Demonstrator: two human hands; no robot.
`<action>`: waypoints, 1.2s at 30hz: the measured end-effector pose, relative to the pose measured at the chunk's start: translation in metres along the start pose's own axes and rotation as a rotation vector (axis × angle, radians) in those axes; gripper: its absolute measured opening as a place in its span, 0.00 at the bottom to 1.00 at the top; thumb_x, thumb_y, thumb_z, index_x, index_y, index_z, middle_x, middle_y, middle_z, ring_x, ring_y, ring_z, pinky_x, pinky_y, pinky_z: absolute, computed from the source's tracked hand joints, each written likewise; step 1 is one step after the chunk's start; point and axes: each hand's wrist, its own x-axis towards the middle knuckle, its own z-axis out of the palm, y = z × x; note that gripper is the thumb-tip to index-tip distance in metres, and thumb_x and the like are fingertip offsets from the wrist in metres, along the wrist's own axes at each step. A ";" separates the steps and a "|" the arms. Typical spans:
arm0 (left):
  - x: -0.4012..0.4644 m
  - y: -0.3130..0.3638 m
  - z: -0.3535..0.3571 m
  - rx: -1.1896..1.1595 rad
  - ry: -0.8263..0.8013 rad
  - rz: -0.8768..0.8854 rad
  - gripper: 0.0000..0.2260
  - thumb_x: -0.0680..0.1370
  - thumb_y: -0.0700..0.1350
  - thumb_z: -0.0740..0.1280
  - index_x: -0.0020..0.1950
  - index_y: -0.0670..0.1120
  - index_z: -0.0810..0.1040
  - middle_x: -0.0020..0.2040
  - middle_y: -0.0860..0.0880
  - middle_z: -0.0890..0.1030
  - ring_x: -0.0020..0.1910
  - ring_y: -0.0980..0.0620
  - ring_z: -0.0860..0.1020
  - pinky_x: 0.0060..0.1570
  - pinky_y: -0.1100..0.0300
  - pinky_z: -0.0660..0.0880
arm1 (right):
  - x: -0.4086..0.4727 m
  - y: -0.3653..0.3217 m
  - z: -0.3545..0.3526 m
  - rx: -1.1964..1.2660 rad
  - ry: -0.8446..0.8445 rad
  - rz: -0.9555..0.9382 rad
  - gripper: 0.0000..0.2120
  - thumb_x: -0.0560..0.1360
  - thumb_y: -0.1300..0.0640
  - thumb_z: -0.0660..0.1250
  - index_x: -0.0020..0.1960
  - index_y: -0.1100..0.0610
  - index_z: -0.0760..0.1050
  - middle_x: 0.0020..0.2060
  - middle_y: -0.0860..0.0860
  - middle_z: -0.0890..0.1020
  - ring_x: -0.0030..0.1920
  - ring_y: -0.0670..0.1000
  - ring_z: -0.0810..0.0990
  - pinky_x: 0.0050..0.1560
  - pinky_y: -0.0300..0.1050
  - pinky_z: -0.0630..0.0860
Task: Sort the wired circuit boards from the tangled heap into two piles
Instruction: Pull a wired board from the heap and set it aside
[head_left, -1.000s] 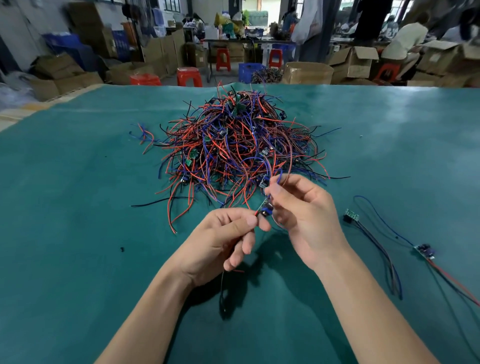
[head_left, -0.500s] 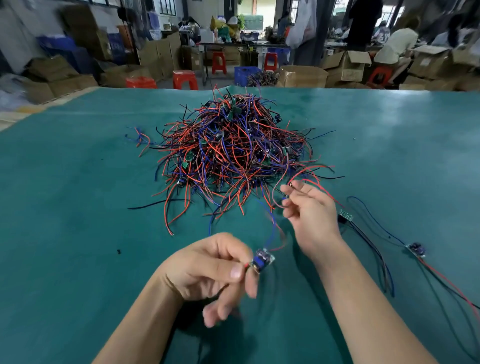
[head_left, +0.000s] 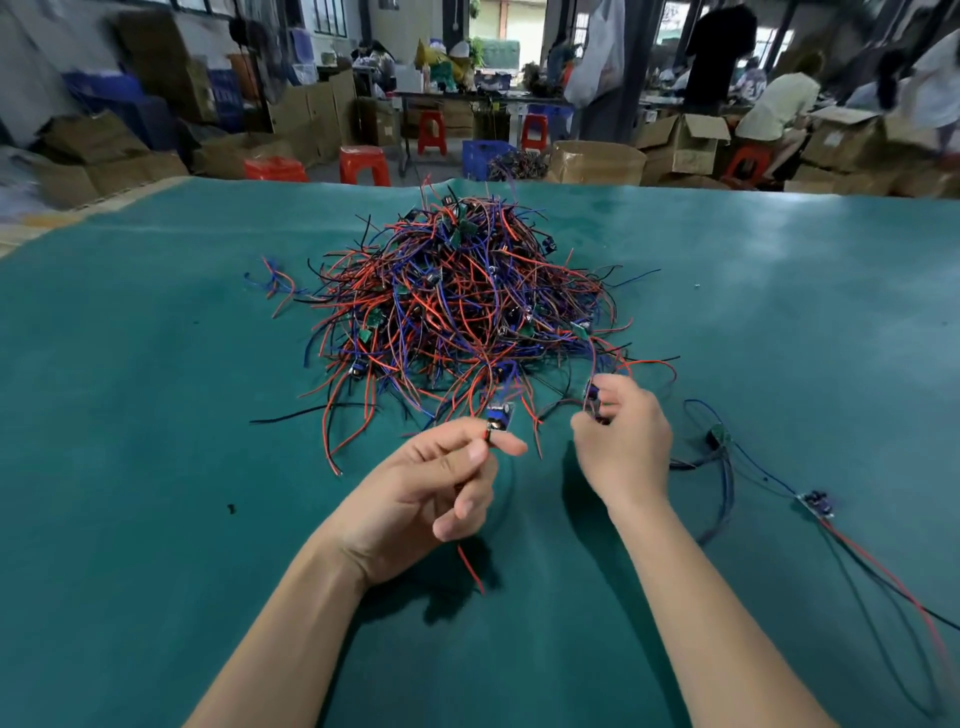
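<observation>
A tangled heap (head_left: 457, 306) of red, blue and black wires with small circuit boards lies mid-table. My left hand (head_left: 431, 493) pinches a blue wired board (head_left: 500, 417) between thumb and forefinger just in front of the heap; a red wire (head_left: 470, 569) hangs below the hand. My right hand (head_left: 623, 447) is closed on another small dark board (head_left: 593, 397) at the heap's near right edge, its wires still running into the heap. To the right lie a green wired board (head_left: 718, 434) and a blue wired board (head_left: 816, 503), apart from each other.
The green table mat (head_left: 156, 467) covers the whole work surface. Long wires (head_left: 883, 571) from the two set-aside boards trail toward the near right edge. Beyond the far table edge stand cardboard boxes (head_left: 597, 161), red stools (head_left: 363, 163) and seated people.
My left hand has lifted its blue board forward to the heap's near edge. My right hand has shifted slightly right and closed on a second board at the heap's edge.
</observation>
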 end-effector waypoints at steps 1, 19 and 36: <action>0.000 0.000 0.000 -0.001 -0.021 -0.004 0.09 0.78 0.45 0.69 0.55 0.42 0.81 0.29 0.50 0.70 0.22 0.59 0.64 0.24 0.66 0.60 | 0.001 -0.001 0.001 -0.024 -0.018 -0.015 0.17 0.72 0.64 0.69 0.60 0.60 0.81 0.54 0.58 0.83 0.54 0.58 0.80 0.58 0.48 0.75; 0.003 -0.002 0.002 0.074 0.014 -0.022 0.09 0.80 0.43 0.64 0.55 0.41 0.81 0.23 0.53 0.64 0.21 0.59 0.57 0.23 0.64 0.52 | -0.040 -0.025 -0.035 0.715 -0.702 0.066 0.21 0.75 0.42 0.69 0.46 0.61 0.85 0.36 0.52 0.83 0.32 0.48 0.76 0.27 0.39 0.67; 0.004 -0.004 0.003 0.167 0.022 -0.203 0.10 0.81 0.41 0.61 0.54 0.37 0.80 0.20 0.49 0.67 0.14 0.58 0.59 0.18 0.68 0.57 | -0.023 -0.011 -0.028 0.708 -0.151 0.036 0.10 0.73 0.65 0.77 0.36 0.52 0.87 0.30 0.49 0.82 0.28 0.47 0.73 0.31 0.37 0.73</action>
